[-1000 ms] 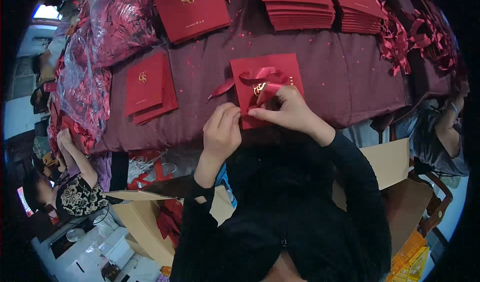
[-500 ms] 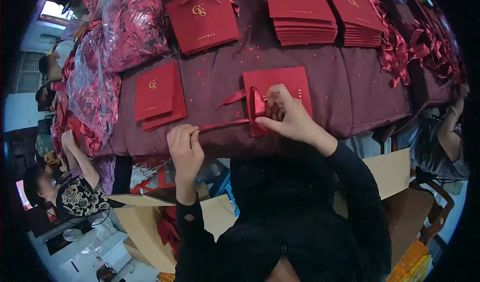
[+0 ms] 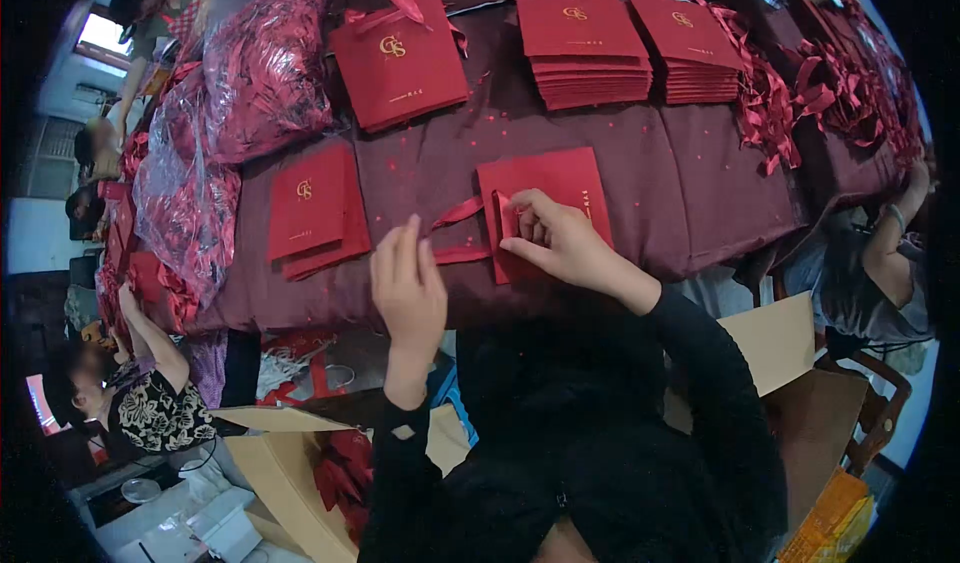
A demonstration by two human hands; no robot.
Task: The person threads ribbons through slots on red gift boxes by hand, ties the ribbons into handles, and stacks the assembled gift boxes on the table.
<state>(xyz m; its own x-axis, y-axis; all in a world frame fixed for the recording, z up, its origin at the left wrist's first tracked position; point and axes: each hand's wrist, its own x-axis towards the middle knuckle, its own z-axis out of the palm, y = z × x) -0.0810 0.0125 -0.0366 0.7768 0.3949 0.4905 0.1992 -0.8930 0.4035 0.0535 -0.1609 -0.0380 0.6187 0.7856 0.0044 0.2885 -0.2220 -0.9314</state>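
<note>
A flat red paper bag (image 3: 590, 178) with gold print lies near the table's front edge. A red ribbon (image 3: 460, 213) crosses its left side, with one tail pointing left and another strand (image 3: 465, 255) lying lower on the cloth. Over the bag, my right hand (image 3: 565, 238) has its fingers curled around the ribbon by the bag's left part; the exact grip is partly hidden. My left hand (image 3: 408, 283) is raised left of the bag, fingers stretched out and holding nothing, close to the end of the lower strand.
Two stacks of red bags (image 3: 585, 53) (image 3: 690, 38) stand at the back, beside loose ribbons (image 3: 770, 128). Other bags (image 3: 400, 63) (image 3: 310, 203) lie left, near clear plastic sacks (image 3: 265, 63). Open cardboard boxes (image 3: 270, 483) (image 3: 765, 343) flank me. Other people sit at both sides.
My left hand has let go of the ribbon strand, its fingers opening as it moved right. The strand now lies slack. My right hand stays over the bag, and the ribbon loop there looks lower.
</note>
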